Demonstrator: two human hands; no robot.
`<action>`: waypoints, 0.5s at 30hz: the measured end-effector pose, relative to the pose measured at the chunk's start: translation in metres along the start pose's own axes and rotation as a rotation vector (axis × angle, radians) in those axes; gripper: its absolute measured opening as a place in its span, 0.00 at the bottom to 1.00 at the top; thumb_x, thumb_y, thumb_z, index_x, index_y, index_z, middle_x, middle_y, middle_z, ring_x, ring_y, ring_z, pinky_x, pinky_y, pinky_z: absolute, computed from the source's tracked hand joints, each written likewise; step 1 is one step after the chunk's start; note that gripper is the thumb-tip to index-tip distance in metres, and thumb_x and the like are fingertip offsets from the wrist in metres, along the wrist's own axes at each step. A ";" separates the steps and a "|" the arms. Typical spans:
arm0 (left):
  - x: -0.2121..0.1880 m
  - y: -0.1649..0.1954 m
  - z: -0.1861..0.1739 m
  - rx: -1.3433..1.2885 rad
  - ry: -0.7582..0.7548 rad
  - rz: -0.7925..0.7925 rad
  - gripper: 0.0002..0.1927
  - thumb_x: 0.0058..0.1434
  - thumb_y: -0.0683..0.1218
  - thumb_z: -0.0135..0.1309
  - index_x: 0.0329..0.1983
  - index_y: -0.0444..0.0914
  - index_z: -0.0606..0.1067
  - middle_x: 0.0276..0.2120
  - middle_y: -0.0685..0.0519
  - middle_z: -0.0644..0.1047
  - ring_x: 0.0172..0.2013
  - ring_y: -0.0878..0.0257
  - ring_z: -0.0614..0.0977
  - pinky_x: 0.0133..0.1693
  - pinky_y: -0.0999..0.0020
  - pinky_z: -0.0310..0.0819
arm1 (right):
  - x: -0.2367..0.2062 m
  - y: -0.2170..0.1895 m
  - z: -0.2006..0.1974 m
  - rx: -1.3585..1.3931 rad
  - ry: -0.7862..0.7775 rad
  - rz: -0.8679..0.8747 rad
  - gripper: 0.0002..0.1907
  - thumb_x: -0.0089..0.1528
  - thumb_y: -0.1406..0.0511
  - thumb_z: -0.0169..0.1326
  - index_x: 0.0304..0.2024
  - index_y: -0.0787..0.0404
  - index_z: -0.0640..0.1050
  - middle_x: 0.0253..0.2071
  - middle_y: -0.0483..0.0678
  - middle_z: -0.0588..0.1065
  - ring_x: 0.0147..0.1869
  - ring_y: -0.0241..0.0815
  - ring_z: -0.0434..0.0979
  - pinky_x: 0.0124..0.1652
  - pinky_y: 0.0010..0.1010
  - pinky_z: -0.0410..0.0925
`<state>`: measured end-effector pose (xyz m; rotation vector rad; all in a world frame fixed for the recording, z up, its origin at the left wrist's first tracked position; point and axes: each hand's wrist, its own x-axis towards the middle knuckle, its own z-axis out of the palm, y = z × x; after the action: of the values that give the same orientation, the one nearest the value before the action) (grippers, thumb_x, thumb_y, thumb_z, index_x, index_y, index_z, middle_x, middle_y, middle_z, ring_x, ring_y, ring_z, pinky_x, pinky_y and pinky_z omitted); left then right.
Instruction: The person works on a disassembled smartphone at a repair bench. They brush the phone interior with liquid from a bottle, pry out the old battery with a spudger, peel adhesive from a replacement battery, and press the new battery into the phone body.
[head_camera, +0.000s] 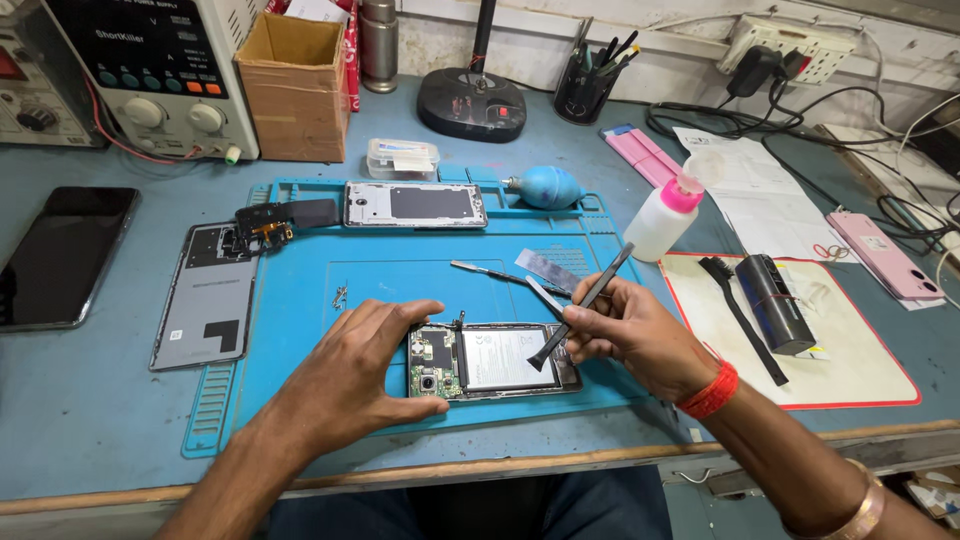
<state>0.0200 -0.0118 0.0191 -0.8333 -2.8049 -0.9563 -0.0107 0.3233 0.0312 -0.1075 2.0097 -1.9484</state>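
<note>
The left hand (350, 375) covers the near left end of the opened phone (492, 361), so that corner can't be seen. The power supply (150, 70) runs off the top edge, the dark phone (62, 255) off the left. The loose screws (341, 296) on the mat (300, 400) are too small to count.
</note>
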 end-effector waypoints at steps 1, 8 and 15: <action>0.000 0.000 0.000 -0.002 -0.001 0.001 0.52 0.39 0.59 0.74 0.68 0.52 0.63 0.50 0.51 0.78 0.53 0.53 0.76 0.59 0.50 0.65 | -0.001 -0.002 0.002 -0.031 -0.009 0.002 0.10 0.64 0.65 0.59 0.41 0.64 0.73 0.33 0.47 0.76 0.36 0.36 0.81 0.34 0.26 0.73; 0.001 0.001 0.000 0.003 -0.008 -0.002 0.52 0.39 0.59 0.74 0.69 0.52 0.63 0.51 0.51 0.78 0.55 0.53 0.75 0.59 0.49 0.65 | -0.009 -0.015 0.017 -0.207 -0.053 -0.014 0.12 0.62 0.64 0.59 0.43 0.63 0.73 0.34 0.45 0.76 0.37 0.35 0.82 0.37 0.28 0.74; 0.001 0.000 0.000 -0.009 -0.007 0.003 0.52 0.39 0.60 0.74 0.68 0.51 0.64 0.51 0.50 0.78 0.54 0.52 0.76 0.58 0.49 0.66 | -0.009 -0.021 0.029 -0.201 -0.170 -0.077 0.11 0.64 0.64 0.59 0.42 0.64 0.73 0.30 0.45 0.75 0.35 0.35 0.79 0.36 0.29 0.74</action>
<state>0.0193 -0.0115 0.0190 -0.8437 -2.8067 -0.9688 0.0027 0.2973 0.0533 -0.3912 2.1081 -1.7119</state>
